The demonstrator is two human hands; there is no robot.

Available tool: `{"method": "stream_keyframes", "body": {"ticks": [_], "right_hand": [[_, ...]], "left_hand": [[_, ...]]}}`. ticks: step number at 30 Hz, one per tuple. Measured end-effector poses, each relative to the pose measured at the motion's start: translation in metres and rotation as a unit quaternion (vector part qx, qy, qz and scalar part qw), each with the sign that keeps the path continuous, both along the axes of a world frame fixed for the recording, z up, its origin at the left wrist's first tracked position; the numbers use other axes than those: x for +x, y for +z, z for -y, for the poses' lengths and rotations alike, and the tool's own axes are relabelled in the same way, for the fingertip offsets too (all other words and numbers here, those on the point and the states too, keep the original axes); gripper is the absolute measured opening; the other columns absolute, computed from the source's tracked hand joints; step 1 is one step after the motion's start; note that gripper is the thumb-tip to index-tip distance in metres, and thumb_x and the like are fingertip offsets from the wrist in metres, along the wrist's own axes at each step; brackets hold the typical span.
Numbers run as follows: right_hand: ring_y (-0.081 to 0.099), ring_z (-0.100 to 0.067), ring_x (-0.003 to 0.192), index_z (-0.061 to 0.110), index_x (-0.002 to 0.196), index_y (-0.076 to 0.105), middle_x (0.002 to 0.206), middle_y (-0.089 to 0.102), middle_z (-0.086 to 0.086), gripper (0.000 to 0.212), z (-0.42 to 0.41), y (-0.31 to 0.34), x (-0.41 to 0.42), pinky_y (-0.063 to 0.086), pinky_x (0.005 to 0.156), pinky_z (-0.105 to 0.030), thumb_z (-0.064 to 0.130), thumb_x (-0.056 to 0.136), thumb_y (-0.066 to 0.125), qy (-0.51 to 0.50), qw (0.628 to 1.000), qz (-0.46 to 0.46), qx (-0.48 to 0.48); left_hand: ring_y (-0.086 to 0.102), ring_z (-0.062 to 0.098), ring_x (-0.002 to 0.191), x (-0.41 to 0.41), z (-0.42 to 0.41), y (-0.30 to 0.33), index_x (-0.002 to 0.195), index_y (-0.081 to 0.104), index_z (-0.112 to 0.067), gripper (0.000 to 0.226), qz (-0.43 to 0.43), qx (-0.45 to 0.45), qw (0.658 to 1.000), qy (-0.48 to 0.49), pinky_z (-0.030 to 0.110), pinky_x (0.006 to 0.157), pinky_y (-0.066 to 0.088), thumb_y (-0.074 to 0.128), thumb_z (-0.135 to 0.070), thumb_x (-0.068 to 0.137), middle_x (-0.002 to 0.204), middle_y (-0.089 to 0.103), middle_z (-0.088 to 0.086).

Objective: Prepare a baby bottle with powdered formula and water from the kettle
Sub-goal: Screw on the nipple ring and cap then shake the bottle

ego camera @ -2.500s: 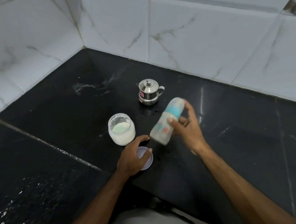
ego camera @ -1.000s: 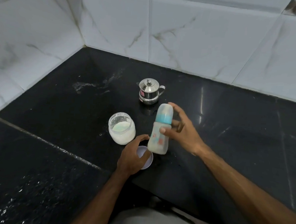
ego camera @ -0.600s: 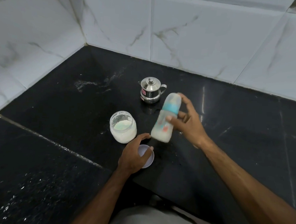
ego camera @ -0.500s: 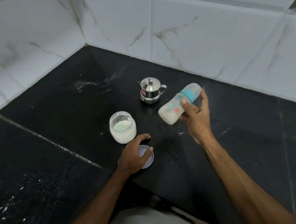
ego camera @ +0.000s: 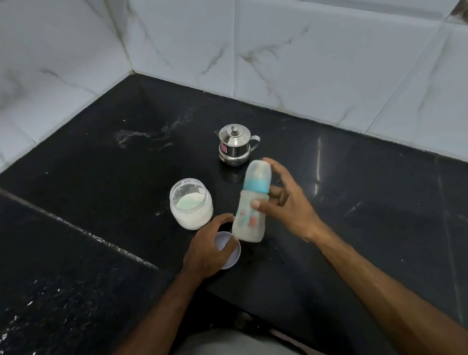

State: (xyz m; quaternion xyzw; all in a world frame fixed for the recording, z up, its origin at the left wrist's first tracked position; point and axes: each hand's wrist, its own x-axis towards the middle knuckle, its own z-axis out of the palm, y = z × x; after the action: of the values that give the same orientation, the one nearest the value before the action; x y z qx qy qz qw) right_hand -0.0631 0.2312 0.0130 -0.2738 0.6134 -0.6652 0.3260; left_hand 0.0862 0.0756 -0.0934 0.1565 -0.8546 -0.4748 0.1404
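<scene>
My right hand [ego camera: 285, 204] grips a capped baby bottle [ego camera: 251, 205] with a teal collar and milky liquid inside, held nearly upright just above the black counter. My left hand [ego camera: 209, 246] rests over a pale lilac lid [ego camera: 231, 254] lying on the counter, fingers curled around its rim. An open glass jar of white formula powder [ego camera: 191, 203] stands left of the bottle. A small steel kettle [ego camera: 234, 144] with its lid on sits behind the bottle.
White marble-tiled walls [ego camera: 288, 58] meet in a corner at the back left. The black stone counter [ego camera: 374, 212] has a seam running across the left and powder smears [ego camera: 137, 138] near the corner. Its front edge lies close to my body.
The right hand swung the bottle from tilted up and to the right back down to nearly upright near the lid, a shaking motion. The left hand stayed on the lid.
</scene>
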Motion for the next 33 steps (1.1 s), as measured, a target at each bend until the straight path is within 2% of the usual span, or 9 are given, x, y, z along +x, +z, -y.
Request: {"method": "stream_keyframes", "body": {"ticks": [2,6,10,12,17,22,27,31,33], "right_hand": [[0.071,-0.029,0.101,0.032,0.144,0.029,0.113,0.071,-0.013,0.084,0.0,0.0,-0.001,0.059,0.076,-0.037,0.017,0.076,0.077,-0.018,1.0,0.0,-0.007],[0.071,-0.031,0.1,0.028,0.143,0.029,0.112,0.071,-0.015,0.081,0.001,0.008,-0.014,0.06,0.07,-0.042,0.023,0.077,0.074,-0.197,0.973,0.072,-0.101],[0.071,-0.029,0.1,0.034,0.142,0.03,0.113,0.071,-0.013,0.084,-0.001,-0.002,0.002,0.059,0.077,-0.04,0.02,0.074,0.077,-0.035,0.999,0.007,-0.003],[0.071,-0.028,0.101,0.034,0.142,0.03,0.113,0.071,-0.012,0.084,-0.002,-0.002,0.001,0.059,0.079,-0.039,0.019,0.074,0.077,-0.018,1.0,-0.006,0.003],[0.072,-0.027,0.097,0.029,0.143,0.029,0.105,0.074,-0.007,0.08,0.002,0.008,-0.017,0.06,0.068,-0.038,0.026,0.077,0.074,-0.223,0.967,0.066,-0.103],[0.07,-0.029,0.102,0.037,0.14,0.032,0.115,0.07,-0.013,0.082,-0.001,-0.008,-0.001,0.059,0.078,-0.04,0.02,0.075,0.078,-0.027,1.0,0.004,-0.005],[0.071,-0.031,0.099,0.028,0.143,0.029,0.111,0.071,-0.014,0.079,0.004,0.007,-0.017,0.059,0.069,-0.04,0.025,0.078,0.074,-0.206,0.97,0.07,-0.107],[0.07,-0.028,0.103,0.033,0.143,0.029,0.119,0.067,-0.015,0.085,0.002,-0.004,0.0,0.06,0.076,-0.04,0.023,0.074,0.078,-0.047,0.999,0.0,0.007],[0.07,-0.026,0.102,0.034,0.143,0.029,0.118,0.068,-0.015,0.087,0.002,-0.005,0.0,0.06,0.077,-0.038,0.022,0.073,0.078,-0.03,0.999,-0.005,0.012]], "left_hand": [[0.057,0.001,0.117,0.001,0.0,0.0,0.127,0.053,-0.036,0.044,-0.003,-0.002,1.0,0.002,0.029,0.098,0.048,0.064,-0.045,0.085,0.125,0.061,-0.023],[0.056,-0.001,0.118,0.001,-0.001,0.0,0.126,0.056,-0.033,0.043,-0.005,-0.005,1.0,0.008,0.028,0.099,0.048,0.063,-0.045,0.085,0.123,0.061,-0.024],[0.057,0.001,0.117,0.0,0.0,0.001,0.125,0.053,-0.037,0.044,-0.003,-0.002,1.0,0.0,0.029,0.098,0.048,0.063,-0.047,0.084,0.124,0.061,-0.021],[0.057,0.0,0.117,0.001,-0.001,0.002,0.126,0.053,-0.037,0.044,-0.003,-0.002,1.0,-0.001,0.028,0.098,0.048,0.063,-0.047,0.084,0.124,0.06,-0.022],[0.055,-0.002,0.118,0.002,-0.001,0.002,0.126,0.055,-0.034,0.042,-0.004,-0.009,1.0,0.003,0.028,0.1,0.047,0.061,-0.046,0.085,0.123,0.06,-0.025],[0.057,-0.001,0.116,0.001,-0.001,0.004,0.125,0.05,-0.045,0.042,-0.003,-0.01,1.0,0.001,0.027,0.097,0.048,0.063,-0.046,0.085,0.123,0.06,-0.026],[0.056,0.0,0.119,0.001,-0.001,0.002,0.126,0.055,-0.035,0.043,-0.005,-0.004,1.0,0.005,0.031,0.1,0.048,0.063,-0.044,0.085,0.123,0.061,-0.023],[0.056,0.0,0.117,0.001,-0.001,0.002,0.126,0.053,-0.037,0.044,0.002,-0.005,1.0,0.003,0.029,0.099,0.048,0.064,-0.045,0.084,0.124,0.06,-0.023],[0.056,-0.002,0.116,0.001,-0.001,0.003,0.125,0.052,-0.039,0.044,0.005,-0.01,1.0,0.004,0.027,0.098,0.047,0.064,-0.046,0.084,0.123,0.059,-0.026]]}}
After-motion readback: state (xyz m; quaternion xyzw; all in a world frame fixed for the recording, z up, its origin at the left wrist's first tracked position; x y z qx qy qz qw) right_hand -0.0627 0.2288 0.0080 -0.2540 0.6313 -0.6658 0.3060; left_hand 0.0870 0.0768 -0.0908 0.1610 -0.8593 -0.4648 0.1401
